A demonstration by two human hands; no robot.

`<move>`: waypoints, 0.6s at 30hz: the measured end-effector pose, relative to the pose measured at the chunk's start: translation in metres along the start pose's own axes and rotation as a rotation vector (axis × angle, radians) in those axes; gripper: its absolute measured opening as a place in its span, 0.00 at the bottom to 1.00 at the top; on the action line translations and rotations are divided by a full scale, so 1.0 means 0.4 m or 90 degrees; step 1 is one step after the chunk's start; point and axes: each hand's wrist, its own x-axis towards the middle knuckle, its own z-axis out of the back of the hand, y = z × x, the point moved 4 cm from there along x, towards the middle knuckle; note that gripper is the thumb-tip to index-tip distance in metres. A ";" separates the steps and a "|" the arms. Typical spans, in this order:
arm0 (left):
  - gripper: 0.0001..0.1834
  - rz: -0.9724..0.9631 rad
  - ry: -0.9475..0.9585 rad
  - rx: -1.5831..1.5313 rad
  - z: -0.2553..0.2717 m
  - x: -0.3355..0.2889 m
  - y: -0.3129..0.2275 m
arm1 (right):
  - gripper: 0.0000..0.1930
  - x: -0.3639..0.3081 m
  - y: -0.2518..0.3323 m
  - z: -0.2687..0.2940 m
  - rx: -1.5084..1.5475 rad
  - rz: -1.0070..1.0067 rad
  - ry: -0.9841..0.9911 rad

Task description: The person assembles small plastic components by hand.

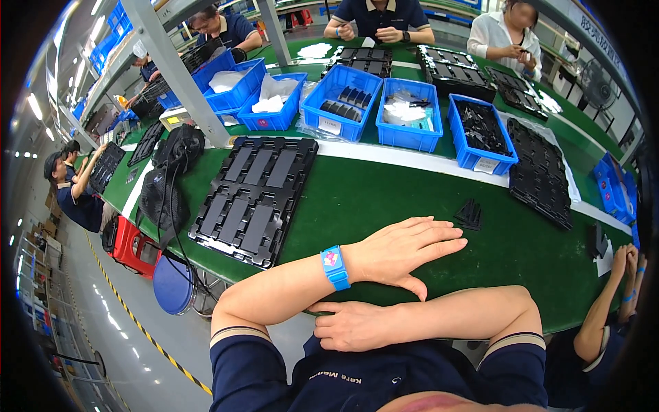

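Tray (247, 189): black moulded plastic, oblong, glossy, notched and ribbed along its walls. Plates (266, 169) in it: six, flat, matte, dark, two rows of three. It lies on the table (384, 189), smooth green top.

Strips (469, 214): thin, straight, black, a loose small cluster on the green, well right of the tray, just past the fingertips of the left hand (412, 250). That hand is released: palm down, fingers outstretched, thumb spread. Blue band (335, 268) on its wrist, smooth, square-faced.

Right hand (353, 326): nearer the body than the tray, tucked beside the left forearm (278, 295). Fingers loosely bent, undersides hidden; cannot tell whether it grasps anything. Left forearm crosses before the tray's near end.

Bag (163, 202): black mesh, slumped, just left of the tray, thin cords trailing.

Post (168, 65): grey metal, beyond the tray's far left corner, blocking part of the view behind.

Bins (333, 125): blue rigid plastic, in a row beyond the tray. Crumpled film (274, 94) in one, small black parts (480, 123) in the rightmost.

Second tray (542, 172): black, knobbly, angled, well right of the tray.

Stool (171, 285): round, blue, below left of the tray. Co-worker's hands (621, 264): far right of it.
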 end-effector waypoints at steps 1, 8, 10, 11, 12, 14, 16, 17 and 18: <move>0.59 0.002 0.003 -0.004 0.001 0.001 0.002 | 0.05 -0.001 0.000 -0.001 0.006 -0.002 -0.006; 0.61 -0.018 -0.025 -0.012 0.014 -0.003 0.008 | 0.06 0.003 0.002 0.002 -0.021 -0.003 -0.043; 0.63 -0.035 -0.049 -0.014 0.023 -0.003 0.008 | 0.06 0.003 0.003 0.002 -0.026 -0.002 -0.036; 0.63 -0.035 -0.049 -0.013 0.028 -0.003 0.007 | 0.06 0.003 0.004 0.002 -0.026 -0.002 -0.036; 0.64 -0.037 -0.063 -0.040 0.035 -0.003 0.005 | 0.06 0.002 0.004 0.002 -0.029 -0.001 -0.038; 0.64 -0.039 -0.078 -0.067 0.039 -0.002 0.003 | 0.07 0.001 0.004 0.003 -0.033 0.001 -0.039; 0.63 -0.053 -0.091 -0.061 0.036 -0.003 0.002 | 0.05 0.000 0.004 -0.001 -0.022 -0.002 -0.003; 0.63 -0.053 -0.091 -0.061 0.034 -0.004 0.002 | 0.05 0.000 0.003 0.000 -0.022 -0.002 -0.003; 0.63 -0.041 -0.089 -0.056 0.031 -0.005 0.004 | 0.05 0.001 0.003 0.000 -0.020 0.001 0.001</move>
